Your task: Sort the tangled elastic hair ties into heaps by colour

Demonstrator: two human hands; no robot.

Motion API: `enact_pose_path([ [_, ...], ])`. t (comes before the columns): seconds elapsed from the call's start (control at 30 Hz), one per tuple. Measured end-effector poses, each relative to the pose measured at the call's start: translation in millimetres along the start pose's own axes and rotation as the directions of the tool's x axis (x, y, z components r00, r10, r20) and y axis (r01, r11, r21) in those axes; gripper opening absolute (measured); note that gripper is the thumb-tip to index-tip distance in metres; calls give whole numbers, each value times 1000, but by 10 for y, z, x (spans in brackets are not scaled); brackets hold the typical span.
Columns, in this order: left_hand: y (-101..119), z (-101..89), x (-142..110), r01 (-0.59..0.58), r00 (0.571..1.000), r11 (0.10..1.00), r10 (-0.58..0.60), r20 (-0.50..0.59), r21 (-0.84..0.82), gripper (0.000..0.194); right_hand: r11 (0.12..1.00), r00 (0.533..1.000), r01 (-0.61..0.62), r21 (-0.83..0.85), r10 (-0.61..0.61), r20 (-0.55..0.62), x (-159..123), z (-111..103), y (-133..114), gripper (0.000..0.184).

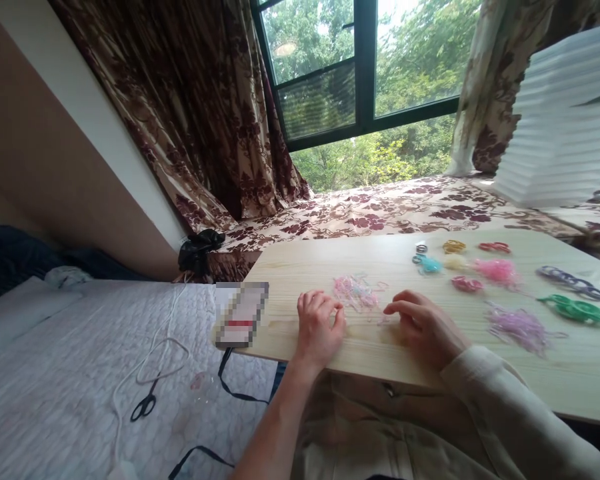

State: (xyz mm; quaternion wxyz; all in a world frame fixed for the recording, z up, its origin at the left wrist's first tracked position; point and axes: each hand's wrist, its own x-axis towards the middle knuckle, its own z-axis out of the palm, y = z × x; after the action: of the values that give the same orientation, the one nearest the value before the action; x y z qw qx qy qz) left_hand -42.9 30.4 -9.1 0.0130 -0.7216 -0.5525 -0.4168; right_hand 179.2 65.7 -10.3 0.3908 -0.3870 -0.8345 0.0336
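A loose pile of thin, mixed pastel elastic bands [356, 292] lies on the pale wooden table [300, 263] between my hands. My left hand [321, 325] rests on the tabletop at the pile's left side, fingers loosely bent and thumb apart, holding nothing that I can see. On the right, my right hand [427, 328] has its index finger stretched toward a few stray pink strands [383, 320] at the pile's edge; its other fingers are bent and partly hidden. Separate heaps of purple bands [520, 329], pink bands [497, 272], cream bands [455, 262] and light blue bands [430, 265] lie farther right.
Red clips [494, 247], a yellow bundle [454, 247], a green linked piece [575, 308] and a dark purple one [571, 283] lie on the right. A blurred phone-like object [243, 315] sits at the left edge. Scissors [145, 404] and a white cable [153, 353] lie on the bed.
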Motion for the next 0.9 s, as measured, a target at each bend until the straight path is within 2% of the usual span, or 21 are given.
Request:
enact_pose_path([
  [0.3,-1,4,-4,4,1000,1000,-4,-1,-6,10,997,996,-67,-46,70,59,-25,7,28,29],
  [0.43,2,12,-3,7,1000,1000,-7,2,-4,11,991,995,-97,-96,98,3,-38,17,44,30],
  [0.6,-3,18,0,0,1000,1000,0,-10,0,10,998,999,-35,-58,33,-38,-24,23,31,30],
  [0.73,1,11,5,-7,1000,1000,7,-12,-7,10,997,998,-54,-50,54,-8,-9,31,13,22],
  [0.9,9,6,6,3,1000,1000,-3,-12,-12,10,994,996,-78,-78,81,38,-17,45,17,22],
])
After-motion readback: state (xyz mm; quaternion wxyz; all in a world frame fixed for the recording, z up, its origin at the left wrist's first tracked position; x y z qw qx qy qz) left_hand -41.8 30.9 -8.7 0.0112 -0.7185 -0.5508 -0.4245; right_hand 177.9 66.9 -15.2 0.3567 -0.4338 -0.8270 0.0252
